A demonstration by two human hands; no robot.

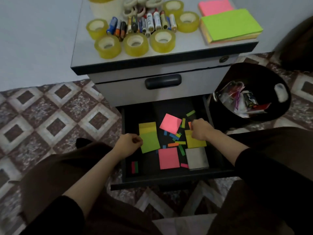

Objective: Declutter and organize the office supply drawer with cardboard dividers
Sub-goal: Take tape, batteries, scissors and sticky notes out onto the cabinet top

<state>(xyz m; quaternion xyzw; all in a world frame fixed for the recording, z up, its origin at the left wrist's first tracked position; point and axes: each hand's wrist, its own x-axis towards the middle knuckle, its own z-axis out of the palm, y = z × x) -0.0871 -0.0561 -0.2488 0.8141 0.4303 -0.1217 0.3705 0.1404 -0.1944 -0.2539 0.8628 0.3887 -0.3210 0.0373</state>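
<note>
In the open black metal drawer (169, 175), the left hand (129, 143) is pinching the lime-green sticky-note pad (150, 141) by its edge while the right hand (200, 128) is hovering curled over the yellow sticky-note pad (194, 143), its hold unclear; lifting whole pads before the loose coloured paper tabs (176, 136) is looking tidiest.

Black waste bin (264, 75) at right, clear plastic wrappers and paper scraps (237, 97) inside, brown-and-white diamond-patterned floor (55, 116), pale grey wall (33, 39), dark unidentified object (298, 48) at right edge.
</note>
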